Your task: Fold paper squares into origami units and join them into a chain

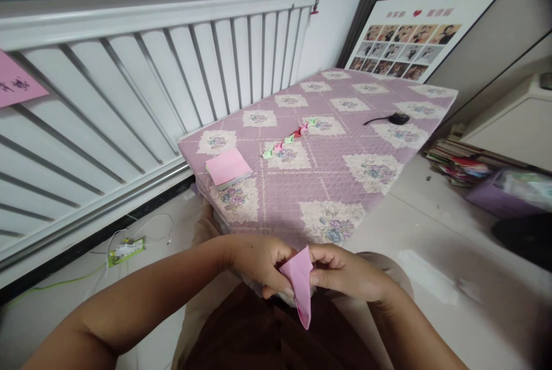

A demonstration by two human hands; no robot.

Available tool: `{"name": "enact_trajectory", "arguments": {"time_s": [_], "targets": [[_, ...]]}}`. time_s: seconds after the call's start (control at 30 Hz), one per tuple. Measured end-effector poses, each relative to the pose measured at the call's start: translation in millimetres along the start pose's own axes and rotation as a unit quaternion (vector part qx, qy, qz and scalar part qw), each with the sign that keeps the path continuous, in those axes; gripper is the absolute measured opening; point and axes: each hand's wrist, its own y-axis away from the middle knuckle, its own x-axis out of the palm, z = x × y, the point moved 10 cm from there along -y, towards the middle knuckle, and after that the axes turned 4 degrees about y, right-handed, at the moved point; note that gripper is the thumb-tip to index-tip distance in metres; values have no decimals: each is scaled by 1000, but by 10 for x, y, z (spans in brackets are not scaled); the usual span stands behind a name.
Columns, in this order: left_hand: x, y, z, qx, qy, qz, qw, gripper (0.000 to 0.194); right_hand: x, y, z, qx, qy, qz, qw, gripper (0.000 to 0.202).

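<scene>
A piece of pink paper [301,282], folded to a pointed shape, is held between both hands over my lap, at the near edge of the table. My left hand [269,266] is closed on its left side, thumb on the paper. From the right, my right hand [342,269] pinches the paper's other edge between thumb and fingers. On the table, a stack of square paper [228,167] with a pink sheet on top lies at the left. Beyond it, several small folded pieces [289,139] in green, pink and red form a slanting row.
The table [276,200] has a purple floral cloth. A small black object [398,119] with a cord lies toward its right side. A white radiator [172,83] stands behind the left edge. On the floor are a power strip [126,250] and a purple box [500,193].
</scene>
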Motion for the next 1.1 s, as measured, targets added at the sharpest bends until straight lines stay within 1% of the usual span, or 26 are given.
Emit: {"name": "enact_trajectory", "arguments": {"time_s": [0.13, 0.3, 0.4, 0.47, 0.53, 0.6, 0.7, 0.77, 0.83, 0.9, 1.0, 1.1], "targets": [[7, -4, 1, 2, -28, 5, 1000, 6, 2, 1, -18, 16, 1, -5, 1000, 32], [41, -6, 35, -6, -14, 22, 1000, 8, 6, -9, 6, 4, -2, 4, 1000, 32], [36, 4, 1, 7, -2, 28, 1000, 5, 12, -9, 24, -6, -6, 12, 1000, 33], [24, 25, -33, 14, 6, 31, 999, 6, 9, 0, 23, -11, -3, 12, 1000, 34], [-15, 53, -48, 10, 6, 19, 1000, 9, -12, 15, 10, -11, 7, 1, 1000, 35], [-70, 84, -52, 5, -3, -4, 1000, 10, -55, 35, 5, -11, 26, -23, 999, 35], [-138, 115, -61, 10, -48, -36, 998, 12, -102, 70, 44, -14, 75, -54, 996, 33], [-166, 125, -139, 49, -118, -57, 990, 10, -106, 96, 88, -14, 117, -62, 991, 32], [-180, 145, -269, 109, -191, -84, 972, 11, -112, 124, 133, -12, 156, -69, 985, 32], [-182, 171, -363, 148, -230, -104, 956, 14, -126, 154, 175, -11, 185, -77, 980, 32], [-186, 189, -383, 151, -236, -108, 954, 21, -149, 193, 218, -9, 202, -86, 975, 33], [-200, 215, -377, 147, -235, -108, 955, 23, -184, 229, 213, -2, 201, -100, 975, 32]]}}
